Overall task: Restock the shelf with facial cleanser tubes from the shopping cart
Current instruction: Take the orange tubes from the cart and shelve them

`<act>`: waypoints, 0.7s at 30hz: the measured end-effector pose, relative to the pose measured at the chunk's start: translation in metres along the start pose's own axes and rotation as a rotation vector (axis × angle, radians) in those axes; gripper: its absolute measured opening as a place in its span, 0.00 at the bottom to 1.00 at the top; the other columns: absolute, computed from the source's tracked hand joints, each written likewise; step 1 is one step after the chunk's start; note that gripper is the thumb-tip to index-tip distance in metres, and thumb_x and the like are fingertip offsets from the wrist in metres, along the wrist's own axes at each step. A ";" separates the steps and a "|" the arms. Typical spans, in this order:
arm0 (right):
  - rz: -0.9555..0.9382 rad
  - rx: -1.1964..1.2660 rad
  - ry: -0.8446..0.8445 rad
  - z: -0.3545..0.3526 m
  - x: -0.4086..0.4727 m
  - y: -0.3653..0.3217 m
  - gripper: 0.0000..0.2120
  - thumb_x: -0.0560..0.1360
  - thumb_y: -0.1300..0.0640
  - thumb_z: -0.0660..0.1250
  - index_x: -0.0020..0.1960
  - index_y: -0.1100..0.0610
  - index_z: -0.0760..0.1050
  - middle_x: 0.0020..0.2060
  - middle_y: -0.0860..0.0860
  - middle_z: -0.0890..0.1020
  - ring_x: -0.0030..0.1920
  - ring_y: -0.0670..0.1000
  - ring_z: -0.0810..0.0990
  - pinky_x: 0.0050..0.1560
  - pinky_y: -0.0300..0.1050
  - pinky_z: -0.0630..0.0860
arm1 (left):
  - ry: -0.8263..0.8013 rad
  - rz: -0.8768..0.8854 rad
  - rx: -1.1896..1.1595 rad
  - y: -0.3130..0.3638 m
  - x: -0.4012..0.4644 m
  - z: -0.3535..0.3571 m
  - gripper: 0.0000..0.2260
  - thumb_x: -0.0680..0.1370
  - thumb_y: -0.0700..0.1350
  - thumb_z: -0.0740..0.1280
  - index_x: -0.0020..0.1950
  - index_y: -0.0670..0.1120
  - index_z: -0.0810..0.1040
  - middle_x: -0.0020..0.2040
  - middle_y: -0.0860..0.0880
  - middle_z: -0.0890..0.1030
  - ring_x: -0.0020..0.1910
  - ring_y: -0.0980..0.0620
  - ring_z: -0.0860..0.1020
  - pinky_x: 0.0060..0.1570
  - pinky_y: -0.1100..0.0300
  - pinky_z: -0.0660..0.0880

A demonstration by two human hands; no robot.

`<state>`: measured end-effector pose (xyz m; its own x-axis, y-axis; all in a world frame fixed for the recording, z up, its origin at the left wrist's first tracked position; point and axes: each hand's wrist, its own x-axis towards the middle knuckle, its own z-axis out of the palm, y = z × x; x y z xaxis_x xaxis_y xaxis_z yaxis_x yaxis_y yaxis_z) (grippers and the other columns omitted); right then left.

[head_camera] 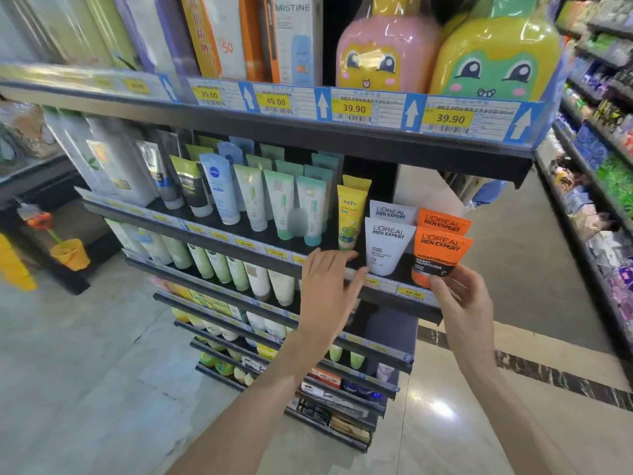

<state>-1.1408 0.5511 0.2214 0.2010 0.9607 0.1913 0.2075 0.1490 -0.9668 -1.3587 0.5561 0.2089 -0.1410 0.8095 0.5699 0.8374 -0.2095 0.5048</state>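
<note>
The right hand [460, 296] pinches the front orange tube [438, 257] at the shelf [394, 296] edge; left of that tube, the left hand [329, 286] lies flat with fingers straight.

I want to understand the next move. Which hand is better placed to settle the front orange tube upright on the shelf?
Right. The right hand already pinches the base of the front orange tube. The left hand lies open against the shelf edge, nearer the white tube.
</note>
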 end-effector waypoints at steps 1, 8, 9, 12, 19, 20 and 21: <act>-0.005 0.011 0.011 0.001 -0.003 -0.001 0.19 0.79 0.48 0.71 0.68 0.47 0.73 0.59 0.39 0.82 0.60 0.41 0.81 0.61 0.49 0.80 | 0.003 0.019 0.011 -0.005 -0.001 -0.002 0.16 0.82 0.58 0.64 0.62 0.49 0.80 0.58 0.52 0.82 0.63 0.52 0.76 0.75 0.53 0.62; -0.048 -0.018 0.113 0.010 -0.020 -0.005 0.23 0.79 0.51 0.71 0.72 0.52 0.68 0.64 0.47 0.79 0.63 0.45 0.79 0.64 0.48 0.77 | 0.024 0.149 0.036 -0.050 -0.002 -0.025 0.13 0.83 0.53 0.65 0.63 0.48 0.80 0.59 0.50 0.81 0.63 0.50 0.76 0.76 0.51 0.62; -0.056 -0.034 0.134 0.013 -0.023 -0.006 0.24 0.79 0.52 0.70 0.72 0.54 0.68 0.65 0.49 0.78 0.64 0.47 0.78 0.66 0.48 0.76 | 0.018 0.160 0.039 -0.059 -0.001 -0.028 0.13 0.83 0.53 0.65 0.64 0.49 0.80 0.60 0.51 0.81 0.64 0.50 0.76 0.75 0.50 0.62; -0.075 -0.091 0.250 0.028 -0.034 -0.009 0.27 0.79 0.52 0.71 0.74 0.55 0.66 0.68 0.51 0.73 0.68 0.48 0.74 0.69 0.49 0.73 | 0.009 0.197 0.037 -0.090 0.003 -0.044 0.13 0.83 0.52 0.66 0.66 0.49 0.79 0.62 0.51 0.80 0.65 0.50 0.75 0.74 0.49 0.64; -0.165 -0.460 0.492 0.077 -0.065 -0.018 0.30 0.78 0.54 0.73 0.74 0.60 0.66 0.69 0.59 0.69 0.72 0.57 0.65 0.75 0.58 0.63 | -0.053 0.255 0.028 -0.169 0.013 -0.087 0.17 0.82 0.49 0.67 0.71 0.48 0.76 0.70 0.49 0.76 0.72 0.46 0.70 0.73 0.46 0.65; -0.166 -0.487 0.484 0.086 -0.070 -0.022 0.29 0.77 0.54 0.73 0.74 0.60 0.67 0.69 0.59 0.70 0.72 0.57 0.64 0.76 0.55 0.61 | -0.080 0.257 0.031 -0.177 0.015 -0.092 0.18 0.83 0.49 0.67 0.72 0.48 0.75 0.71 0.48 0.75 0.73 0.45 0.70 0.73 0.44 0.65; -0.168 -0.513 0.469 0.095 -0.074 -0.026 0.29 0.77 0.53 0.73 0.74 0.59 0.67 0.69 0.58 0.70 0.72 0.56 0.64 0.75 0.51 0.60 | -0.107 0.256 0.033 -0.184 0.016 -0.097 0.19 0.83 0.49 0.67 0.73 0.48 0.74 0.73 0.48 0.74 0.74 0.45 0.68 0.74 0.43 0.64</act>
<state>-1.2523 0.4983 0.2167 0.4934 0.7157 0.4943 0.6725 0.0465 -0.7386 -1.5660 0.5546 0.1878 0.1321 0.7862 0.6038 0.8558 -0.3978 0.3308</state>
